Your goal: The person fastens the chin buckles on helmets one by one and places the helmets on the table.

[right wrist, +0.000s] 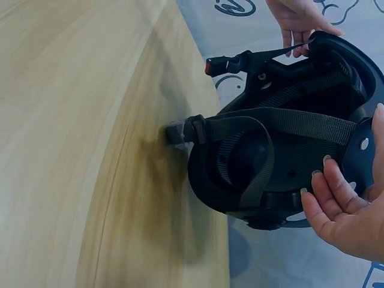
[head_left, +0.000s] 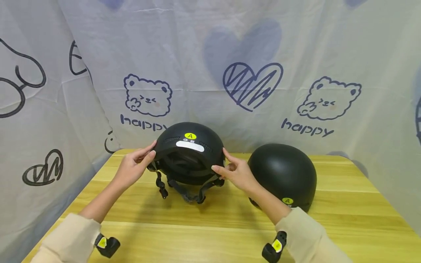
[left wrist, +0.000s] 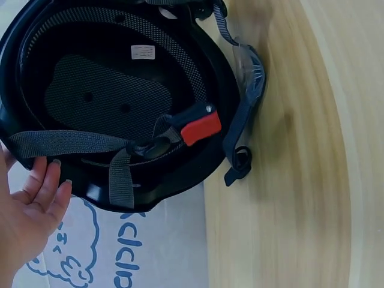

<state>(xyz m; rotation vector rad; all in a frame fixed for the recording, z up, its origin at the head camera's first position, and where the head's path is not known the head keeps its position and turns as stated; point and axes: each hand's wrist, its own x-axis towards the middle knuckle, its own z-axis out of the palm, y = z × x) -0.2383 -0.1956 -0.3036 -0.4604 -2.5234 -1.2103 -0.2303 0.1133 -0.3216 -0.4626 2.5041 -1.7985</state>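
Both hands hold a black helmet [head_left: 210, 146] by its two sides, tilted so part of its hollow inside faces me. My left hand [head_left: 133, 164] grips the left edge, and my right hand [head_left: 238, 173] pinches the right edge between thumb and fingers. A yellow "A" sticker and a white strip mark its shell. Grey chin straps [head_left: 181, 190] dangle below the rim over the table. In the left wrist view the padded inside shows, with a red buckle piece [left wrist: 201, 127] on the strap. The right wrist view shows my right fingers [right wrist: 336, 192] at the rim beside a strap.
A second black helmet [head_left: 283, 171], also with a yellow "A" sticker, rests dome up on the wooden table [head_left: 204, 237], beside my right forearm. Behind the table hangs a pale cloth [head_left: 197, 54] printed with hearts and bears.
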